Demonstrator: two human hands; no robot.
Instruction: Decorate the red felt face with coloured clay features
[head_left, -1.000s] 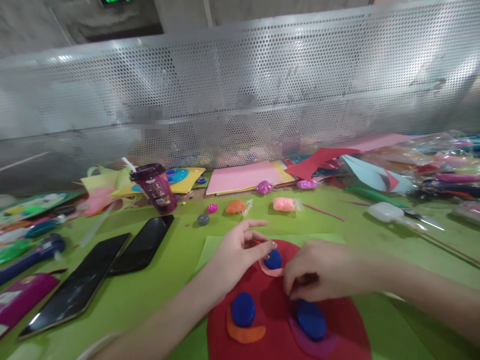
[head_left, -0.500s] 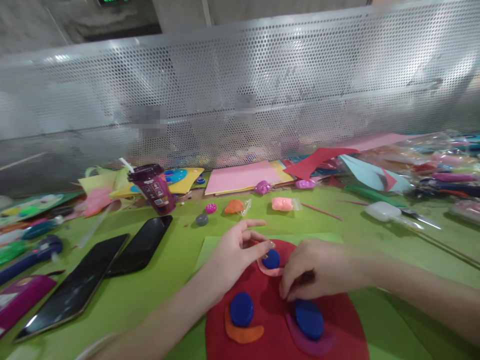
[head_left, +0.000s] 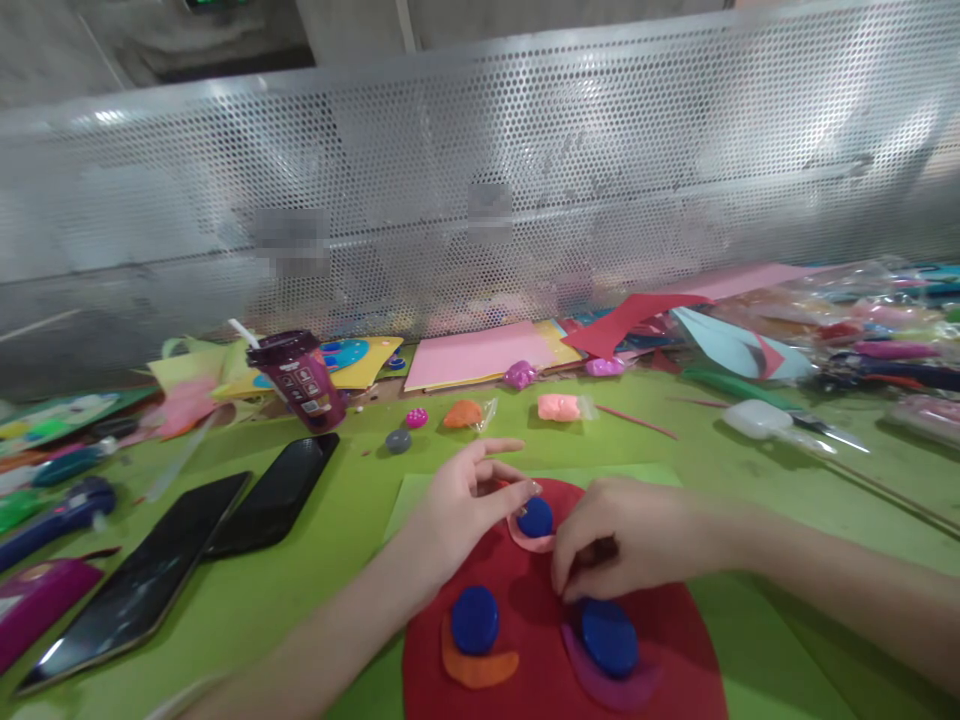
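A red paper circle (head_left: 525, 640) lies on a light green sheet (head_left: 757, 640). On it are three blue clay discs, each partly ringed by a curved clay strip: a far disc (head_left: 535, 517) with a pink strip (head_left: 529, 541), a near left disc (head_left: 475, 620) with an orange strip (head_left: 480, 671), and a near right disc (head_left: 610, 638) with a purple strip (head_left: 607, 690). My left hand (head_left: 461, 515) has its fingers apart, thumb tip at the far disc's left edge. My right hand (head_left: 619, 535) is closed, fingertips low over the circle; whatever they pinch is hidden. It covers the pink strip's right end.
Two phones (head_left: 274, 500) and a lidded purple cup (head_left: 304, 385) stand at left. Beyond the sheet lie orange clay (head_left: 463, 414), wrapped pink clay (head_left: 559, 408) and a grey lump (head_left: 398, 440). Scissors (head_left: 829, 430) lie at right. A perforated metal panel (head_left: 450, 220) rises behind.
The whole view has shifted slightly left. Both hands keep nearly the same pose and place over the red circle; the discs and strips stay where they were.
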